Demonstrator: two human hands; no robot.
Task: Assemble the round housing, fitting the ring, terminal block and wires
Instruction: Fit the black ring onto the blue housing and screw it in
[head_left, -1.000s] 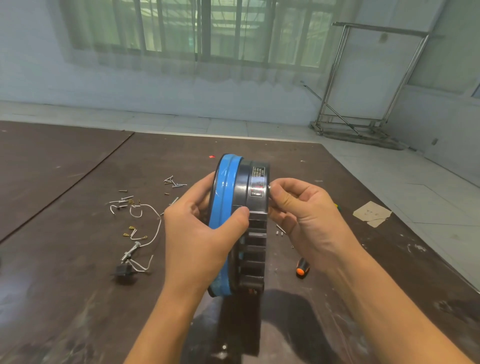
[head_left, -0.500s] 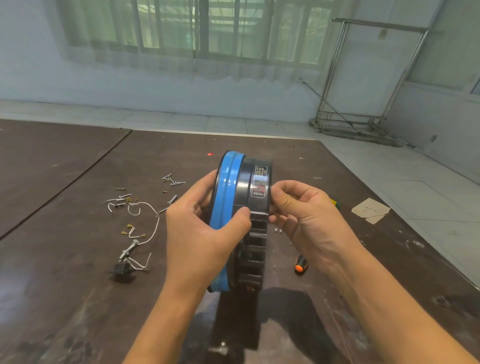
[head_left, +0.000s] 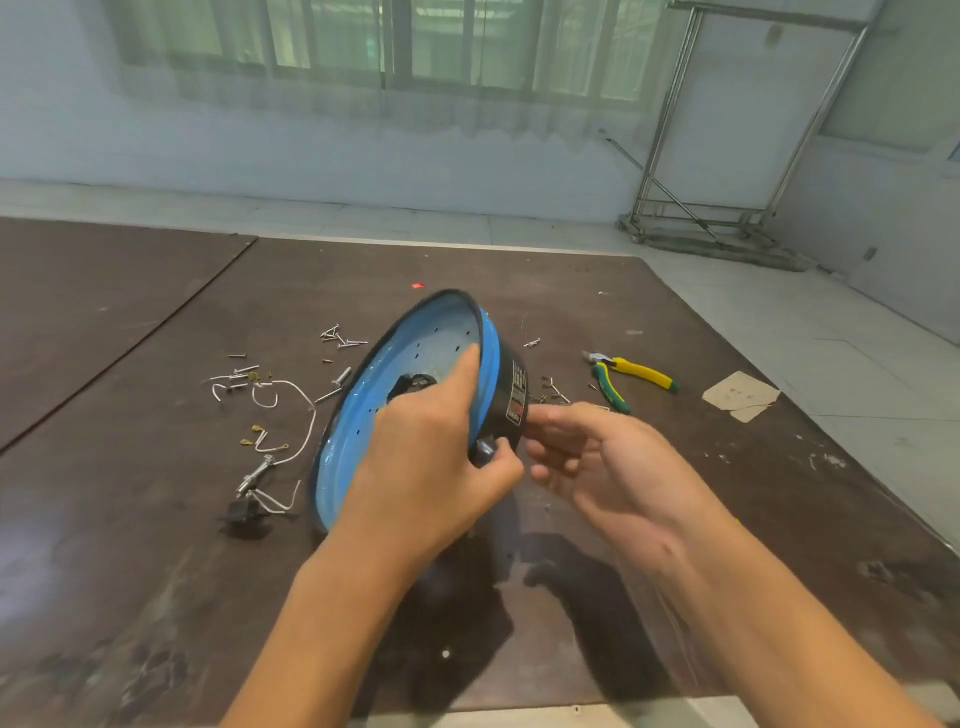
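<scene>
My left hand (head_left: 431, 457) grips the round housing (head_left: 415, 364) by its rim, thumb on the black outer wall and fingers across the blue inner face. The housing is tilted, so its blue dished face with small holes and a dark centre opening shows. A label sits on the black side wall. Just right of that wall, my right hand (head_left: 597, 462) hovers with its fingers loosely curled, holding nothing that I can see. White wires (head_left: 291, 410) with brass terminals and a small black block (head_left: 244, 512) lie on the table to the left.
Loose screws (head_left: 340, 338) are scattered on the brown table (head_left: 130, 519) beyond the housing, more lie to its right. Yellow-green pliers (head_left: 623, 376) and a cardboard scrap (head_left: 740, 397) lie at the right. A metal rack (head_left: 727, 156) stands on the floor beyond.
The housing has tipped from edge-on to tilted, now showing its blue inner face. My right hand has come off the black wall and drawn back slightly. The pliers have come into view.
</scene>
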